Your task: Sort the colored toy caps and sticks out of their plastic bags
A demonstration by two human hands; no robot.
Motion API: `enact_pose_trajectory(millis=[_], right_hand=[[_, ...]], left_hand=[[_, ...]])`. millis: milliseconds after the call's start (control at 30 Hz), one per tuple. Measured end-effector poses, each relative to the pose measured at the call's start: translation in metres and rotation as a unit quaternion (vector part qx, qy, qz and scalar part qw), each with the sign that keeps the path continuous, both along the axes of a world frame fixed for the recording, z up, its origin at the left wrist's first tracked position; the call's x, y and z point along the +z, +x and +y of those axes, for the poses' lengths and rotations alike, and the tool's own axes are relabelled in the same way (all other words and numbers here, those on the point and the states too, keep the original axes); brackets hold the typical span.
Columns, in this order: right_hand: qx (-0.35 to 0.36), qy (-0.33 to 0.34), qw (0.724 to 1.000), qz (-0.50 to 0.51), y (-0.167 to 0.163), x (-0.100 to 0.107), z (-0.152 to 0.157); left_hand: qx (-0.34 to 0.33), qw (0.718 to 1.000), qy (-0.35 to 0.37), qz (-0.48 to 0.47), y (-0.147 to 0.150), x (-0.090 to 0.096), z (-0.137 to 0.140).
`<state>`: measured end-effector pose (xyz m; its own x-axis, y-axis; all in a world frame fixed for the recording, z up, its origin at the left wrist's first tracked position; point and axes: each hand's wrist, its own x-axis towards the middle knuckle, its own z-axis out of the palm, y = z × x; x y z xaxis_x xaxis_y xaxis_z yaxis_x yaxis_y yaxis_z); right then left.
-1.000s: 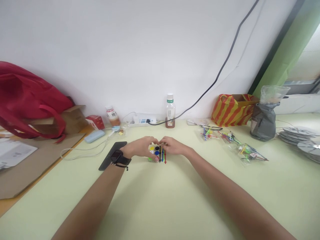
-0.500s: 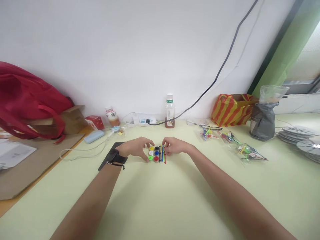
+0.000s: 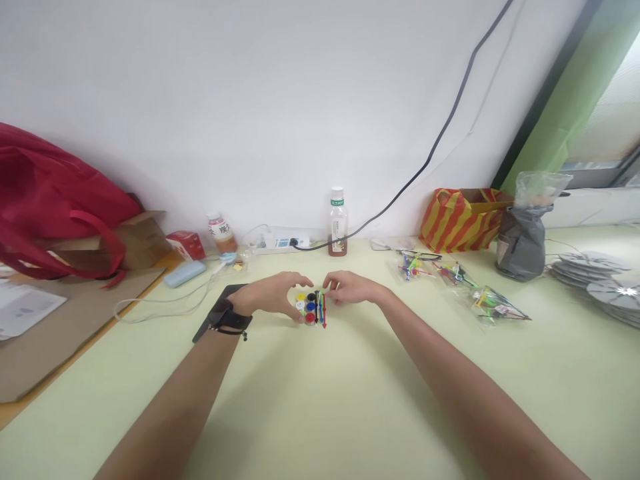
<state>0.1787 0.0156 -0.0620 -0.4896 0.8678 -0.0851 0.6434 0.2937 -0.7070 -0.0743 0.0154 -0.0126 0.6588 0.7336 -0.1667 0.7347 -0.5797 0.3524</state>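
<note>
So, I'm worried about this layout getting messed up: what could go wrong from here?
The left hand curves close around the small coloured discs, so its thumb might nudge one out of place. The right hand has its fingertips by the far ends of the thin arrows; a brush could skew them. The black cable crosses in front of the bottle, so a tug could perhaps tip it.

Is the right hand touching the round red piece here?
Apart. The head view shows table and coloured arrows lying between the right hand and the round red piece.
</note>
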Motion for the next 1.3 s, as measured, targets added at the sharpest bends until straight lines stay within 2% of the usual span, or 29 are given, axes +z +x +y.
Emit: enact_pose_trajectory(millis=[67, 133, 233, 367, 433, 500, 600, 767, 867, 967, 1133, 1233, 1300], right_hand=[[-0.057, 0.063, 0.995, -0.058, 0.020, 0.004, 0.009], [-0.130, 0.092, 0.983, -0.095, 0.048, 0.008, 0.018], [-0.256, 0.127, 0.945, -0.156, 0.099, 0.010, 0.026], [-0.382, 0.119, 0.891, -0.214, 0.155, 0.004, 0.024], [-0.399, 0.096, 0.883, -0.229, 0.171, -0.001, 0.023], [-0.381, 0.074, 0.892, -0.231, 0.179, -0.005, 0.023], [-0.323, 0.050, 0.920, -0.215, 0.180, -0.006, 0.025], [-0.236, -0.003, 0.955, -0.180, 0.165, 0.000, 0.025], [-0.195, -0.029, 0.967, -0.161, 0.152, 0.003, 0.022], [-0.151, -0.036, 0.980, -0.126, 0.141, 0.008, 0.020], [-0.086, -0.004, 0.996, -0.032, 0.125, 0.034, 0.011], [-0.028, 0.010, 0.998, 0.047, 0.116, 0.058, 0.000], [0.000, 0.008, 0.998, 0.057, 0.112, 0.073, -0.008]], left_hand=[[-0.009, 0.999, 0.023, -0.021, 0.010, 0.004, -0.008], [-0.026, 0.997, 0.057, -0.052, 0.025, 0.003, -0.017], [-0.048, 0.990, 0.104, -0.083, 0.051, -0.007, -0.030], [-0.066, 0.986, 0.139, -0.064, 0.077, -0.024, -0.044], [-0.068, 0.985, 0.148, -0.061, 0.083, -0.027, -0.048], [-0.058, 0.983, 0.157, -0.069, 0.086, -0.025, -0.049], [-0.026, 0.982, 0.162, -0.088, 0.090, -0.016, -0.044], [0.010, 0.990, 0.112, -0.086, 0.109, -0.001, -0.022], [0.042, 0.993, 0.086, -0.068, 0.122, -0.003, -0.012], [0.036, 0.994, 0.063, -0.081, 0.125, -0.015, -0.009], [0.024, 0.986, 0.031, -0.163, 0.112, -0.030, -0.007], [0.009, 0.979, -0.008, -0.204, 0.105, -0.026, -0.008], [-0.011, 0.975, -0.036, -0.217, 0.104, -0.022, -0.008]])
